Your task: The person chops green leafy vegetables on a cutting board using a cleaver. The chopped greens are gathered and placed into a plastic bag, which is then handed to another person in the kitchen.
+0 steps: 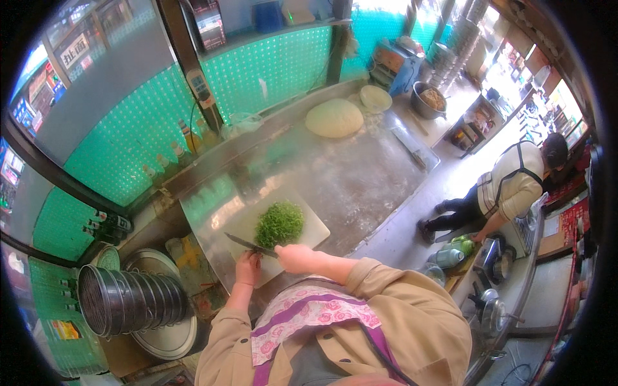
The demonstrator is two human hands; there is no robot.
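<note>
My right hand [293, 258] grips the handle of a kitchen knife [248, 243], whose dark blade points up and to the left over a white cutting board [311, 227]. Close below the blade is my left hand [248, 268], its fingers bent at the knife's near edge. Whether those fingers pinch the blade or something under it is hidden. Finely chopped green herbs or scallions [280, 223] lie in a heap on the board, just beyond the knife.
Beyond the board, the metal worktop [333, 178] bears flour traces, a large dough mound [334, 118] and a pale bowl [376, 99]. Stacked steamer trays [130, 301] stand at left, bottles [181, 152] along the ledge. A co-worker [507, 186] bends over the right-hand counter.
</note>
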